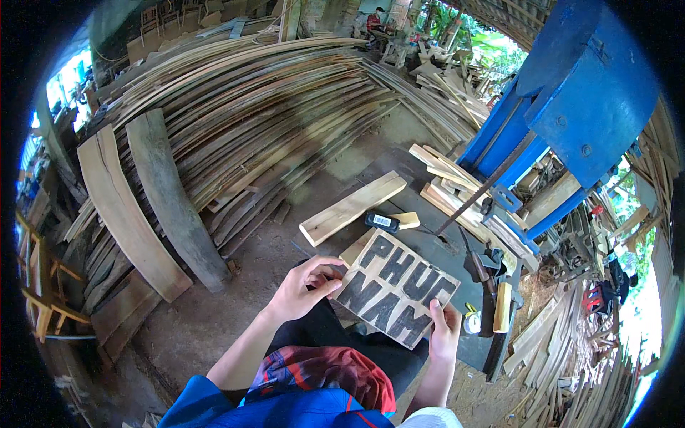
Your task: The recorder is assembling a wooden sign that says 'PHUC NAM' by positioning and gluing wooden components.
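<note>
A flat, light wooden board (392, 275) with large dark letters painted on it lies tilted above my lap. My right hand (445, 329) grips its right edge, thumb on the top face and fingers underneath. By its left corner is my left hand (307, 287), fingers curled and thumb apart from them, with nothing visible between. Just beyond the board, a small black object with a white label (382, 222) rests beside a short wood piece (407, 220). A thick wooden beam (353, 207) lies further off, to the left.
A blue bandsaw (592, 93) rises at the right, its blade (492, 180) running down to the dark table (471, 349). A small white container (472, 323) and a wood block (502, 307) are at the right. Stacked planks (242, 121) fill the far left; a person (375, 20) is far back.
</note>
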Available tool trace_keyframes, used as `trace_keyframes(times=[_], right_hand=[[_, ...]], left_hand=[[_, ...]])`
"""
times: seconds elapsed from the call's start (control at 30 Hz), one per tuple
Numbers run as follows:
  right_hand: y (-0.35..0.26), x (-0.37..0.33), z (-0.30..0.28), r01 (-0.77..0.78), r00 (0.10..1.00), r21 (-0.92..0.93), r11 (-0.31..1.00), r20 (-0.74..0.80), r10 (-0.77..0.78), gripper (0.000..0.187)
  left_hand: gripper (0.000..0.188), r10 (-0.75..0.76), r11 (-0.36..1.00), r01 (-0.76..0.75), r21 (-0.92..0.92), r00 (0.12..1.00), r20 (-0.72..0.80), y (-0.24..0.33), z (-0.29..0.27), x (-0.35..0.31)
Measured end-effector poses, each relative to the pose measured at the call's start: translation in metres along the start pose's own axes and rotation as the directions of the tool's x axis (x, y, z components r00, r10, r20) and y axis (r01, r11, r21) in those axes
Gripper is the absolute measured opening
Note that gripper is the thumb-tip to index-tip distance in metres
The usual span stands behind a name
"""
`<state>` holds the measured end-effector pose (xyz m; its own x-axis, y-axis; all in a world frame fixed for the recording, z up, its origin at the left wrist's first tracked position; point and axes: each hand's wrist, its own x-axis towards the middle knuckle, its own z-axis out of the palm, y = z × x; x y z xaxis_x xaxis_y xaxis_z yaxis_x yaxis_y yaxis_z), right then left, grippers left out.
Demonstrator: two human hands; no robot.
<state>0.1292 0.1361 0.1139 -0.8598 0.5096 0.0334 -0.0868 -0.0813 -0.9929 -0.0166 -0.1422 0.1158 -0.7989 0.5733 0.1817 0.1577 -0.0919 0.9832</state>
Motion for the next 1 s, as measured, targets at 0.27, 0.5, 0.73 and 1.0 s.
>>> trace_keyframes(times=[0.27, 0.5, 0.73, 1.0], right_hand=[[-0.003, -0.002, 0.009, 0.012, 1.0, 0.023, 1.0, 0.014, -0.013, 0.025], [0.002, -0.006, 0.01, -0.017, 0.995, -0.003, 1.0, -0.102, 0.017, 0.027], [-0.011, 0.029, 0.011, -0.042, 0.936, -0.163, 0.986, -0.35, -0.018, 0.039], [-0.087, 0.082, -0.09, 0.219, 0.695, -0.286, 0.933, -0.626, -0.355, 0.052]], left_hand=[[0.035, -0.067, 0.996, 0.065, -0.055, 0.997, -0.028, -0.001, -0.005, -0.004], [0.032, -0.073, 0.986, 0.073, -0.148, 0.997, 0.004, -0.005, -0.004, -0.002], [0.03, -0.126, 0.992, 0.124, -0.031, 0.987, -0.103, -0.001, -0.025, -0.004], [0.027, -0.113, 0.992, 0.12, 0.034, 0.982, -0.152, -0.01, -0.029, 0.009]])
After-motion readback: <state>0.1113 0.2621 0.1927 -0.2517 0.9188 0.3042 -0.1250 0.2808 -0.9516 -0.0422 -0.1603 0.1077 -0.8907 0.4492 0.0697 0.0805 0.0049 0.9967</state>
